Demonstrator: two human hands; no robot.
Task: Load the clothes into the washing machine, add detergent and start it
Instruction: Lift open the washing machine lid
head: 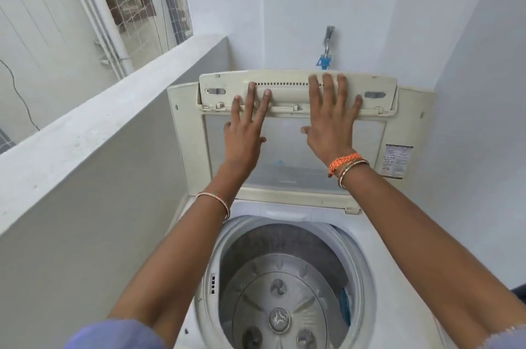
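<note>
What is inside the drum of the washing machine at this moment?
The drum shows its grey agitator plate at the bottom and something blue against its right wall. No clothes are visible. The forearms and the lower picture edge cover parts of the drum, so those cannot be judged.

I see both arms stretched forward and up, my left hand and right hand flat with fingers straight and spread, thumbs pointing inward, bangles on both wrists, the palms facing away
</note>
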